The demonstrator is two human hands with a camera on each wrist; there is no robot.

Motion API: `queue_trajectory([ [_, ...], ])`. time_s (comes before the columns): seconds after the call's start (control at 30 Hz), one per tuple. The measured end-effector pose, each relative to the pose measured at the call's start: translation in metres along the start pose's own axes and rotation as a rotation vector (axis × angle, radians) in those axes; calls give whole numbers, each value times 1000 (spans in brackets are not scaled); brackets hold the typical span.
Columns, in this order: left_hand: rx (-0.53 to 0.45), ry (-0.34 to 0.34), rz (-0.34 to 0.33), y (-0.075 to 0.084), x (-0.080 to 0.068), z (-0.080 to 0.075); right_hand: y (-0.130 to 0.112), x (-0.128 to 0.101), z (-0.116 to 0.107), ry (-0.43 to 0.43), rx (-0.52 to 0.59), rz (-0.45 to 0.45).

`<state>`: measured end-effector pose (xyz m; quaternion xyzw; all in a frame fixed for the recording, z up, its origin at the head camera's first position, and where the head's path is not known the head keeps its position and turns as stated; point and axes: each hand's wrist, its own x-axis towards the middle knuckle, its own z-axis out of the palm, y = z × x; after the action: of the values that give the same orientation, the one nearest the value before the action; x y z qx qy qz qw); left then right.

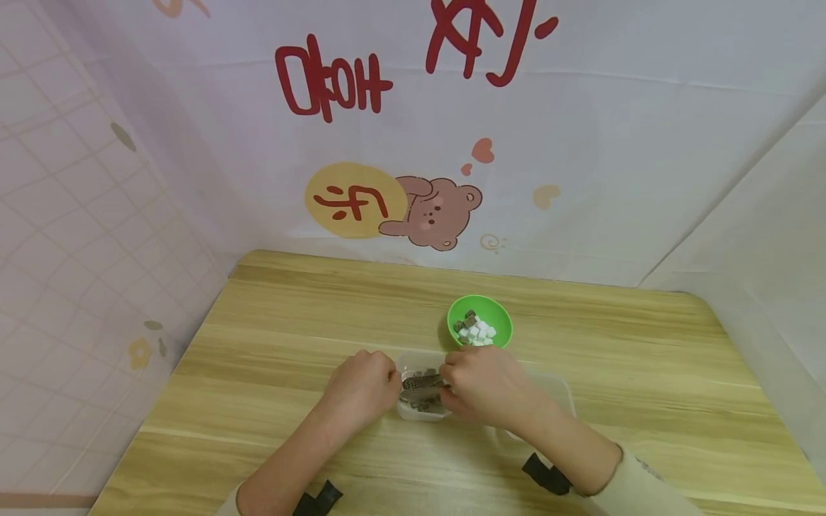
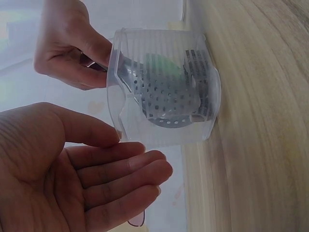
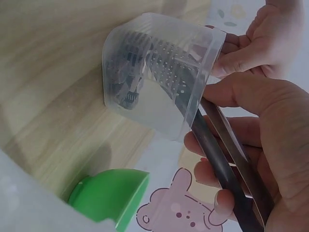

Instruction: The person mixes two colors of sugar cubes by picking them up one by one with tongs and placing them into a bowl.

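Just in front of the green bowl [image 1: 480, 321], the right hand [image 1: 482, 383] grips a slotted scoop [image 2: 164, 99] inside the clear tub [image 1: 413, 411]. The left hand [image 1: 360, 383] steadies the tub's rim, fingers loose and holding nothing. Scooping dark pieces [image 3: 126, 77] seems underway; lifting them level comes next.

Surface [image 1: 290, 315] is open left and right of the tub [image 1: 413, 410]. Behind the tub, the bowl [image 1: 480, 320] blocks passage. Curtain walls [image 1: 581, 179] close three sides.

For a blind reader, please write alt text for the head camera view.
Two hands meet over a clear plastic container of small dark pieces on a wooden table: the right hand holds a perforated metal scoop inside it, the left hand touches its side. Behind stands a green bowl with white and dark cubes.
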<state>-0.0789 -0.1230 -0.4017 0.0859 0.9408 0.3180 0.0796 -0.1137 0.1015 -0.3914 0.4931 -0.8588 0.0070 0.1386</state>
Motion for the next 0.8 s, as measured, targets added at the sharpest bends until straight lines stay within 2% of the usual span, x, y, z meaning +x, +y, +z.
queue_trajectory([
  [0.43, 12, -1, -1, 1, 0, -1, -2, 6, -8, -46, -51, -36],
  [0.6, 7, -2, 4, 2, 0, -2, 2, 5, -8, -3, -29, -39],
  [0.8, 9, 8, 7, 2, 0, -2, 13, -1, -16, 59, 33, 26],
])
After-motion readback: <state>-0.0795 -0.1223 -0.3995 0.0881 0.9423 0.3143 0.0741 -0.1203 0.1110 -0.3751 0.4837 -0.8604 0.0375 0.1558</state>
